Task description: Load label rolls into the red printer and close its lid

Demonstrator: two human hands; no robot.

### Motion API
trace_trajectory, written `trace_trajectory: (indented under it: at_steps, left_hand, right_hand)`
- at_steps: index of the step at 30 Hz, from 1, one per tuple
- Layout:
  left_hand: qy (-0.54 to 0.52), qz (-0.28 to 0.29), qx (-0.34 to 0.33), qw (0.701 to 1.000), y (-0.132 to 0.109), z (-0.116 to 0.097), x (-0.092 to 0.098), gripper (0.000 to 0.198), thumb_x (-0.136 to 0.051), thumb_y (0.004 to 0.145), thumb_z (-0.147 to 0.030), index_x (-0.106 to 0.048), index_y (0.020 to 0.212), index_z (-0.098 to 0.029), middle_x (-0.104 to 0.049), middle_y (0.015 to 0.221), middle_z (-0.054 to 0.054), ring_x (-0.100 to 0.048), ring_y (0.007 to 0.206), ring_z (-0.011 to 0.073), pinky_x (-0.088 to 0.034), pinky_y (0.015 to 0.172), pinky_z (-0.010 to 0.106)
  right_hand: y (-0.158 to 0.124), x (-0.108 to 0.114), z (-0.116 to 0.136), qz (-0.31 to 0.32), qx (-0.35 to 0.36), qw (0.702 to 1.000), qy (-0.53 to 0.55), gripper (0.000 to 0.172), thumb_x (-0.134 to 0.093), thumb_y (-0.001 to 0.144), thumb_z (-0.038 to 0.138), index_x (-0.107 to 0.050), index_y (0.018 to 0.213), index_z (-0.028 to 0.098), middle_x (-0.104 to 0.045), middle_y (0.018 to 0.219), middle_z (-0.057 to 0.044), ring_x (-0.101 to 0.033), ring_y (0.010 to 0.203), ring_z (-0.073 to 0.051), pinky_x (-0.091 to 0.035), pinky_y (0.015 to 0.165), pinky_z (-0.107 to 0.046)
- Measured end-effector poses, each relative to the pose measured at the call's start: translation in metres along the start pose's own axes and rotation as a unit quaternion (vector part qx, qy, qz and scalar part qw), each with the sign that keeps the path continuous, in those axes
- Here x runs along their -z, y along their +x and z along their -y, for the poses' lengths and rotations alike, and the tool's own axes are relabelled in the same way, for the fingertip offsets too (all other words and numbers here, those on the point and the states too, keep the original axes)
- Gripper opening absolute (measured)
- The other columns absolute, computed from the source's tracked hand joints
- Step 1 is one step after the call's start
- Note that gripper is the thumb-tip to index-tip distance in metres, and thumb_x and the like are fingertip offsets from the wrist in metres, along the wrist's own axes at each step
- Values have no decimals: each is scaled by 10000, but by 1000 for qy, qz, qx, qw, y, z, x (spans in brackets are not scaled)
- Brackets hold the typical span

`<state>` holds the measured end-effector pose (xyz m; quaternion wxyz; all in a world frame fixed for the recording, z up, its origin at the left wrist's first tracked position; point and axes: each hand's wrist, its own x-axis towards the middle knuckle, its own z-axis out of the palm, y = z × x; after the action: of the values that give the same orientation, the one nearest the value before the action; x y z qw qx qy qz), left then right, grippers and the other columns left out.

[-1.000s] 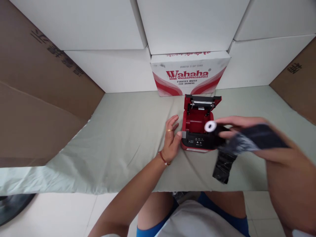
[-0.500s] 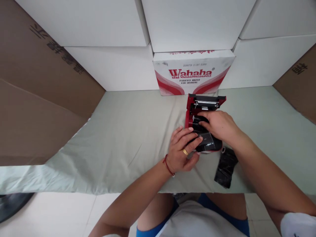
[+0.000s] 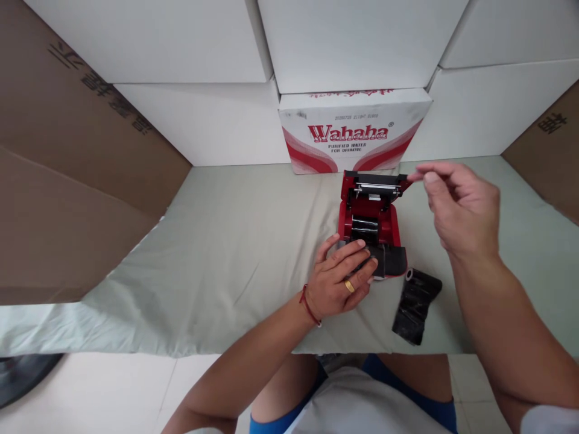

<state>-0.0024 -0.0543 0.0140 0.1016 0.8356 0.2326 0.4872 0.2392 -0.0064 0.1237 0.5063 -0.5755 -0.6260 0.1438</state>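
Red machine, lid raised, black roll seated, both hands attending

At far left, a brown carton is standing on the pale green cloth, its lower edge slanting back to the white boxes. Next, a broad span of cloth is stretching between that carton and my left arm, leaving wide room on this side.

My left hand is resting with fingers extended over the machine's front panel, pressing dark film there rather than gripping around anything.

The red machine is sitting right of centre, well in from the cloth's front edge. Its well is holding a glossy black roll. The lid is standing raised along the rear, close before the Wahaha carton, so room behind is running narrow.

Just right of the machine's front corner, a loose black roll is lying, its film trailing toward the front edge.

My right hand is hovering above the cloth, fingertips at the lid's upper right corner, thumb and fingers standing narrow; whether they are pinching it, I cannot tell.

At far right, another brown carton is standing, with a strip of cloth lying between it and my right hand.
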Motion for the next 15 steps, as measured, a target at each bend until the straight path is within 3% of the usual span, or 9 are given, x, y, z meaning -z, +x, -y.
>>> trace_trajectory:
  at_steps: [3,6,10,12,15]
  left_hand:
    - [7,-1,11,1000,3,-2,0,599,-692,999,-249,-578,1575,-367,-818,1359,30,-702,1442,257,-235,1421,510]
    - [47,-9,-17,999,5,-3,-1,627,-682,998,-238,-553,1605,-326,-821,1340,44,-697,1435,247,-232,1420,487]
    - [68,-22,-18,997,0,-4,-1,632,-707,989,-286,-566,1600,-363,-795,1341,44,-676,1415,262,-310,1383,488]
    - [91,-34,-13,995,-2,-4,-1,594,-717,983,-327,-605,1561,-405,-774,1346,39,-667,1394,270,-341,1361,491]
    - [155,-59,-40,985,-2,-5,-2,488,-706,982,-350,-692,1469,-361,-760,1314,66,-638,1393,275,-330,1366,486]
  right_hand:
    - [7,-11,-10,-3,27,1000,1,427,-638,1073,510,-723,1434,297,-780,1421,-88,-749,1216,-273,-626,1039,-475]
    - [3,-16,-9,40,67,997,0,370,-605,1100,485,-770,1375,300,-790,1369,-83,-728,1281,-262,-582,1136,-485]
    - [-23,-7,1,60,105,993,-18,331,-550,1139,430,-844,1226,305,-828,1245,-78,-765,1200,-256,-598,1098,-475]
    - [-38,0,2,87,122,989,-15,317,-556,1139,389,-834,1273,315,-835,1289,-71,-763,1252,-260,-588,1132,-491]
    - [-59,6,-5,126,145,981,-13,327,-575,1132,332,-789,1378,323,-809,1402,-57,-724,1378,-259,-520,1243,-531]
